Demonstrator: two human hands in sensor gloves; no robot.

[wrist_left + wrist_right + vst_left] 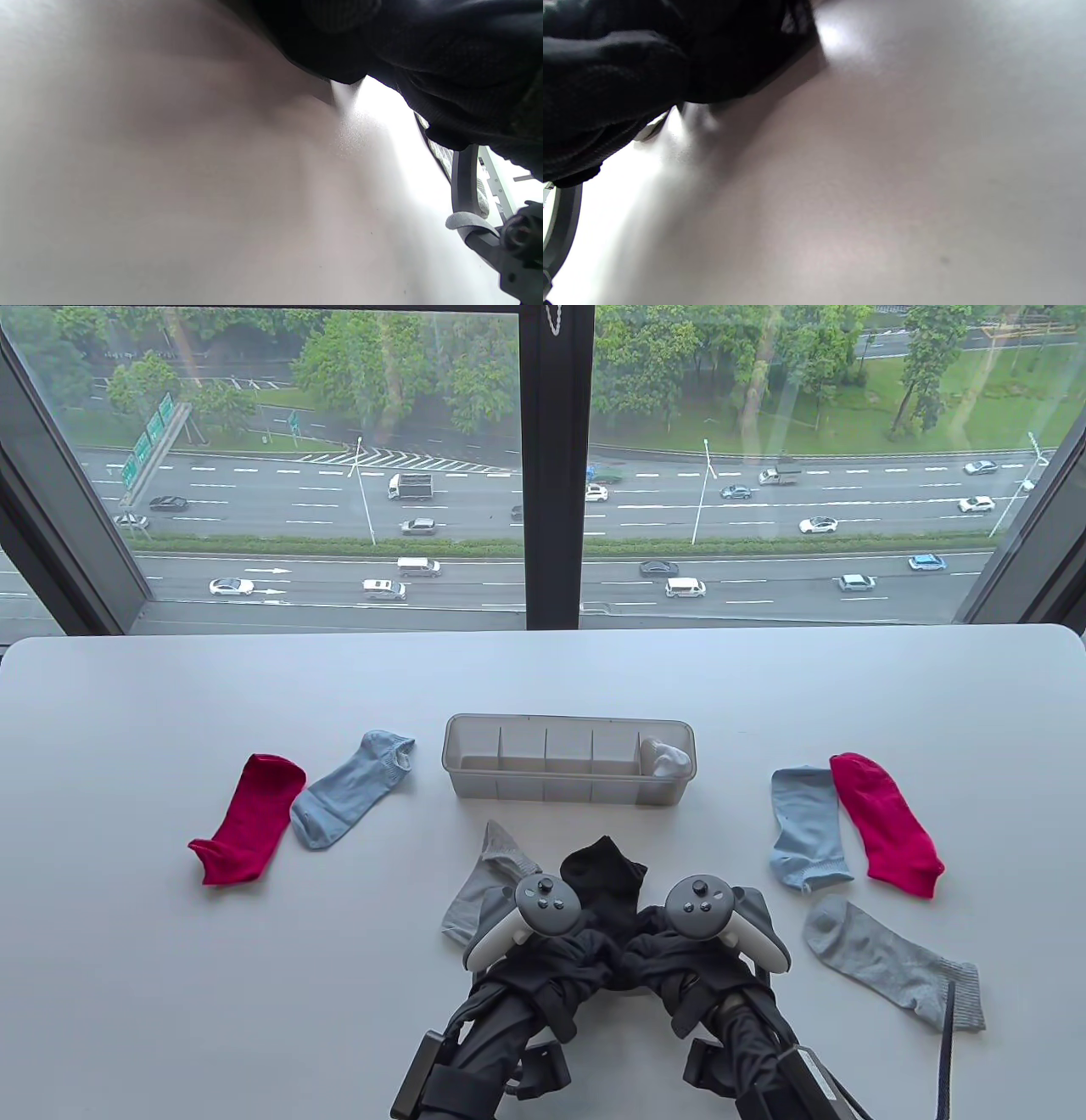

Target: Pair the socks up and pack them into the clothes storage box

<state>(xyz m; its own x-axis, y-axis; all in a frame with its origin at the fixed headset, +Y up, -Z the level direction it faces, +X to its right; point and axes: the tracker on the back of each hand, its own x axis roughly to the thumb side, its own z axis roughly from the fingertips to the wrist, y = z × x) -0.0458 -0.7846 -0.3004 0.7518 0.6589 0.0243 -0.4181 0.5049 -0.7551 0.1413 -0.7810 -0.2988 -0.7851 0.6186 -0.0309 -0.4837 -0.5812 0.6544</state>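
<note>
A black sock (604,875) lies in front of the translucent storage box (509,787). Both gloved hands meet at its near end: my left hand (590,954) and my right hand (657,954) have their fingers curled into the black fabric. The wrist views show only dark knit cloth (424,55) (628,63) against the white table. A grey sock (479,886) lies partly under my left hand. A rolled white sock pair (666,759) fills the box's rightmost compartment.
On the left lie a red sock (250,819) and a light blue sock (352,789). On the right lie a light blue sock (806,827), a red sock (882,823) and a grey sock (891,963). The white table (170,984) ends at a window.
</note>
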